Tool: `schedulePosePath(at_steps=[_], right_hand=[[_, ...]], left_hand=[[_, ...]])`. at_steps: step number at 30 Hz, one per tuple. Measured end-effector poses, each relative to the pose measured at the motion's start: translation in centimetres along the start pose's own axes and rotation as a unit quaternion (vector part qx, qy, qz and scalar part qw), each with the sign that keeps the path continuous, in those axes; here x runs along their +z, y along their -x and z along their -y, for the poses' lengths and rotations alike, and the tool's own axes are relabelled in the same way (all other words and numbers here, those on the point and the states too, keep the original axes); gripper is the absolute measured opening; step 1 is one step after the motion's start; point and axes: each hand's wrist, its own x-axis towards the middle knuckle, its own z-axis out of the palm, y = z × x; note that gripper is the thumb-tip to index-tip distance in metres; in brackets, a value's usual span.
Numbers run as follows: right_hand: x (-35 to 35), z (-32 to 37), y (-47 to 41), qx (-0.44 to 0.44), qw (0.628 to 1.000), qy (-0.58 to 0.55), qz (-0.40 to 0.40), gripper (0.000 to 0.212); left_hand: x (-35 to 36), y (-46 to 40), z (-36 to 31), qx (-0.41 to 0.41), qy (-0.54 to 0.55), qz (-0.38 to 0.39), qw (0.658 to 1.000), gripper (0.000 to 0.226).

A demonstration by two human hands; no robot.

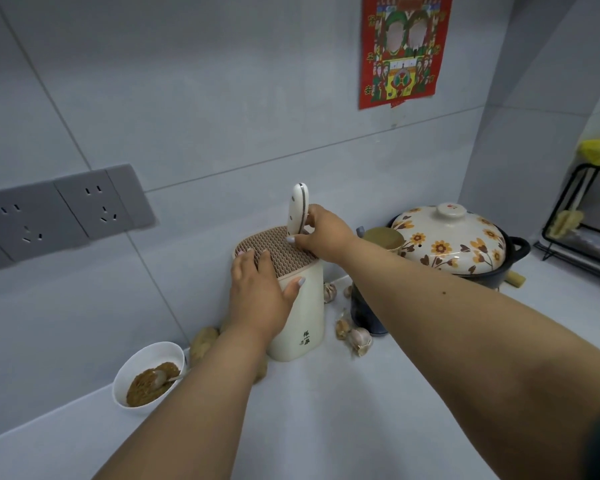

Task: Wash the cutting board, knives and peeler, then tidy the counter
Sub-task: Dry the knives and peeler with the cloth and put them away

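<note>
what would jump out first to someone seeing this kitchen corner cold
The right hand pinches a white knife handle standing in the cream knife block at centre, while the left hand rests on its top. A flowered clay pot sits to the right, and a red poster hangs above.

There was one knife [298,211], one knife block [303,306], one bowl [142,362], one lidded pot [451,244], two wall sockets [99,206], at least three garlic bulbs [360,338].
</note>
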Motion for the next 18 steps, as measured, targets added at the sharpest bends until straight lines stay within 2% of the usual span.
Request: schedulePosePath(at_steps=[2,5,7,9,10,14,18], right_hand=[[-0.8,0.2,1.2,0.011,1.0,-0.02,-0.021,0.069],[-2.3,0.4,3.3,0.019,0.997,-0.056,-0.043,0.065],[-3.6,0.4,5.0,0.022,0.995,-0.084,-0.058,0.058],[-5.0,0.3,6.8,0.025,0.991,-0.103,-0.078,0.05],[-5.8,0.2,7.9,0.027,0.99,-0.11,-0.09,0.046],[-9.3,-0.8,12.6,0.037,0.978,-0.14,-0.152,0.033],[-13.2,-3.3,17.9,0.061,0.962,-0.17,-0.206,0.017]], left_hand=[[-0.3,-0.1,-0.1,-0.008,-0.004,0.017,1.0,0.083],[-1.1,-0.2,-0.8,-0.031,-0.007,0.033,0.999,0.082],[-1.9,0.7,-2.3,-0.028,0.029,-0.022,0.999,0.074],[-2.5,2.3,-4.5,0.015,0.085,-0.094,0.992,0.059],[-2.9,3.2,-5.9,0.031,0.116,-0.103,0.987,0.052],[-3.2,5.8,-11.5,0.057,0.227,-0.023,0.972,0.033],[-2.1,8.1,-17.1,0.077,0.272,0.036,0.959,0.016]])
